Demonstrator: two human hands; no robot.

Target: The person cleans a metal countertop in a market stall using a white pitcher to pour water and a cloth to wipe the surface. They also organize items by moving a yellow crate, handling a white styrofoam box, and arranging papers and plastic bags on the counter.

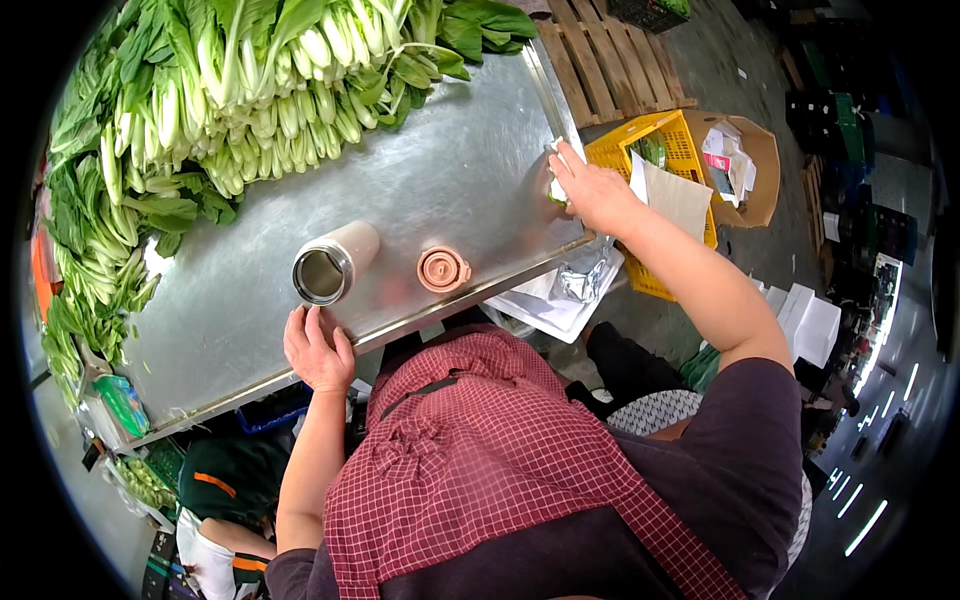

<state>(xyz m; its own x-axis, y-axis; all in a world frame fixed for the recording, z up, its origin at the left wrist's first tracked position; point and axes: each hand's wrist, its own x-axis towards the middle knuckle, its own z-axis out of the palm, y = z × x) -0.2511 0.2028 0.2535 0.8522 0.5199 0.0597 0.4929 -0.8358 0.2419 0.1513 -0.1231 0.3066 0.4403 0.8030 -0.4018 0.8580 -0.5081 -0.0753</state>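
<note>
My left hand [321, 351] rests at the near edge of a stainless steel table [390, 195], fingers spread and holding nothing. Just beyond its fingertips stands an uncapped pale vacuum flask [358, 244], its steel-rimmed mouth facing up. To the right of the flask lies a round pink lid [442, 270], apart from it. My right hand [596, 187] reaches to the table's right end, with a crumpled white tissue or cloth [556, 187] under its fingers. A bit of green shows beside that white piece; the palm hides the rest.
Leafy bok choy [247, 97] is heaped along the table's far and left sides. Past the right end are a yellow plastic crate [679, 139], a cardboard box [761, 157] and a wooden pallet [607, 56]. A white foam tray [559, 315] sits below the edge. Another person's leg [236, 536] shows lower left.
</note>
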